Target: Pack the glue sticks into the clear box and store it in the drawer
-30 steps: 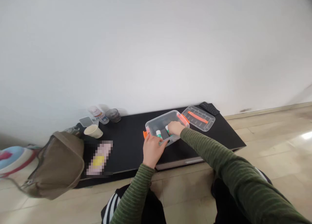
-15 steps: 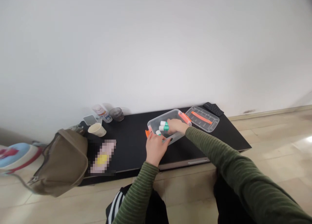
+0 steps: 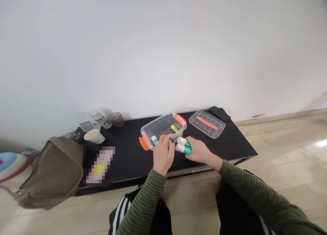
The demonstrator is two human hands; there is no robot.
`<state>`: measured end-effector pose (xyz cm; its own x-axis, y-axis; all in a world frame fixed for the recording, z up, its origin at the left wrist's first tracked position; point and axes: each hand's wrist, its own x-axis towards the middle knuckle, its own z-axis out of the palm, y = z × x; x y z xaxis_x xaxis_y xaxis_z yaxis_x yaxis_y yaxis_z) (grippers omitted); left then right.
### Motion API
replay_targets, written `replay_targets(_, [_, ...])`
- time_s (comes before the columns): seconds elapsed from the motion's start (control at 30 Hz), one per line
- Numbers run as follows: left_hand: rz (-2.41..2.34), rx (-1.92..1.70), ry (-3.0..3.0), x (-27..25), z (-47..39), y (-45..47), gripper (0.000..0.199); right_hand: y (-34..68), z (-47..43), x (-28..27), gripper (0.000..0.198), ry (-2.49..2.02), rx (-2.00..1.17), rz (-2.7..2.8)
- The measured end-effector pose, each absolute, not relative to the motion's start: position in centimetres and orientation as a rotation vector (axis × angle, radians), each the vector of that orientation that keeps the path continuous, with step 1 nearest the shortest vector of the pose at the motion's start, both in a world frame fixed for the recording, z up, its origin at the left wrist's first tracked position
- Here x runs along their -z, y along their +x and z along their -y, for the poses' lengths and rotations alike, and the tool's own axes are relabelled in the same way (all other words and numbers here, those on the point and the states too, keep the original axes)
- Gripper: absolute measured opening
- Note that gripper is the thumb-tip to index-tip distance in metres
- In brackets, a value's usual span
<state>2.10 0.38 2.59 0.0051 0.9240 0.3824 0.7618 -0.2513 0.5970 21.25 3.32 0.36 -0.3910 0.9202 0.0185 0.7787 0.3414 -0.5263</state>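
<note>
My right hand [image 3: 200, 150] is closed around two glue sticks [image 3: 184, 145] with white caps and green labels, just outside the near right side of a clear plastic box [image 3: 146, 127]. My left hand [image 3: 162, 153] grips the box at its near wall, the fingers bent over the rim. Inside the box, another white-capped glue stick [image 3: 154, 140] lies partly hidden behind the left hand. A small yellow item [image 3: 174, 128] rests toward the box's right end. Orange latches [image 3: 144, 143] stick out at the box's ends.
Right of the box lies its clear lid [image 3: 211, 129] with an orange handle, near a black keyboard-like object [image 3: 221, 113]. On the left of the black table [image 3: 130, 150] are a paper cup [image 3: 94, 136], a bottle [image 3: 100, 118], a dark glass [image 3: 115, 119] and a brown bag [image 3: 55, 173].
My right hand has come out of the box toward me with two glue sticks. The box has shifted slightly left, and the yellow item inside now shows.
</note>
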Motion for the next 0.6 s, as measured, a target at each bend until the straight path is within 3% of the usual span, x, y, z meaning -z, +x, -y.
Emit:
replay_targets(0.2, [-1.759,-0.566,1.932,-1.7,-0.4,5.8,0.041,22.1,-3.0,0.7,0.039,-1.427,-0.423,2.425])
replay_targets(0.4, [-1.878,-0.491,1.895,-1.8,-0.8,7.1,0.039,23.1,-2.9,1.3,0.037,-1.505,-0.017,2.477])
replay_targets(0.6, [-1.838,-0.500,1.771,-0.5,-1.5,7.7,0.036,23.5,-2.7,0.7,0.036,-1.655,-0.137,2.512])
